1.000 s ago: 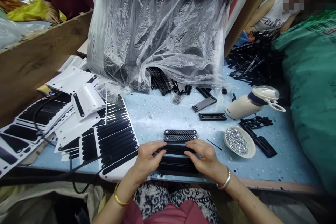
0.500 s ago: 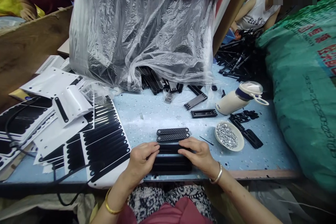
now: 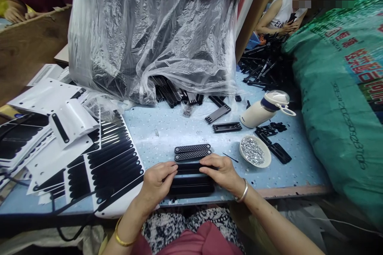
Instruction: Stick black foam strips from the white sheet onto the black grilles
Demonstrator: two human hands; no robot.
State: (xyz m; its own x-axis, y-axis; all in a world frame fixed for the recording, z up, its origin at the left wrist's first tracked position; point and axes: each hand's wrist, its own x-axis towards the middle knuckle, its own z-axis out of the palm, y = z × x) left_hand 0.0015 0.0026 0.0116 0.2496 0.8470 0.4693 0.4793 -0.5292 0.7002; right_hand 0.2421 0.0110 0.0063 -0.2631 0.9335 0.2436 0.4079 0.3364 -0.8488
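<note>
A long black plastic bar (image 3: 188,169) lies crosswise near the table's front edge, pinched at both ends. My left hand (image 3: 160,179) grips its left end between thumb and fingers. At the right end, my right hand (image 3: 220,171) closes thumb and fingers on it, hiding that tip. Just behind it lies a pair of textured black bars (image 3: 193,152) with a silver dot at each end. More black bars (image 3: 191,187) sit in front of the held one, partly behind my wrists. A thin dark rod (image 3: 230,157) rests beyond my right hand.
Right of my hands are a white bowl of small metal pieces (image 3: 267,158) and a cream bottle (image 3: 254,114). Black-strip sticker sheets (image 3: 115,163) cover the left. Behind stands a clear plastic bag (image 3: 155,36) of black parts. A green sack (image 3: 335,99) bulges at right; co-workers sit beyond.
The whole view has shifted slightly, so the table things appear further left. Both hands keep their pinch on the black bar. The co-worker at right now has hands raised around a dark piece.
</note>
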